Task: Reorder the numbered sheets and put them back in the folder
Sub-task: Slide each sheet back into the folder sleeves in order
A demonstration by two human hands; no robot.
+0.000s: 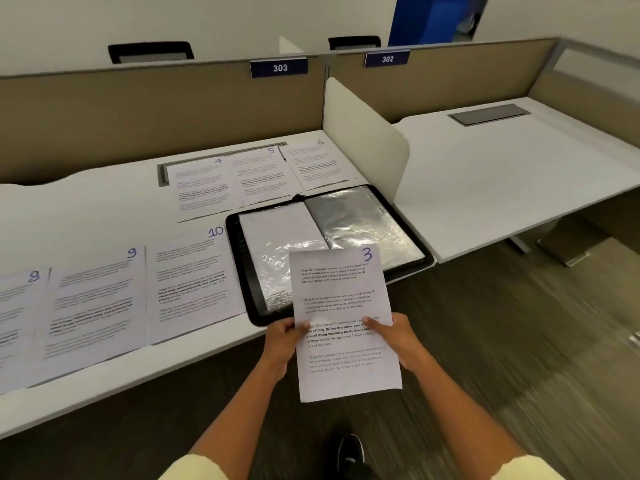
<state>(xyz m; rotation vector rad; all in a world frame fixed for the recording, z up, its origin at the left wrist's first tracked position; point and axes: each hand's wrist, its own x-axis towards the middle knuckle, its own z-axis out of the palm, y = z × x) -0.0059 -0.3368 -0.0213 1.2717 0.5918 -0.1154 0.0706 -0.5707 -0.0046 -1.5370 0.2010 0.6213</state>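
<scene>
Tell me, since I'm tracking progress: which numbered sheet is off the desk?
Sheet 3, gripped by the left hand and right hand; sheets 4, 5, 6, 8, 9 and 10 lie flat.

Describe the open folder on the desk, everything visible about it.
The folder is a black binder lying flat and open at the front edge of the white desk, its near corner overhanging. Its rim looks zippered. Inside are shiny, crinkled clear sleeves: the left page shows a white sheet, the right looks dark grey. Sheet 3, gripped by the left hand and right hand, hides part of its front. Sheet 10 lies beside its left edge.
</scene>
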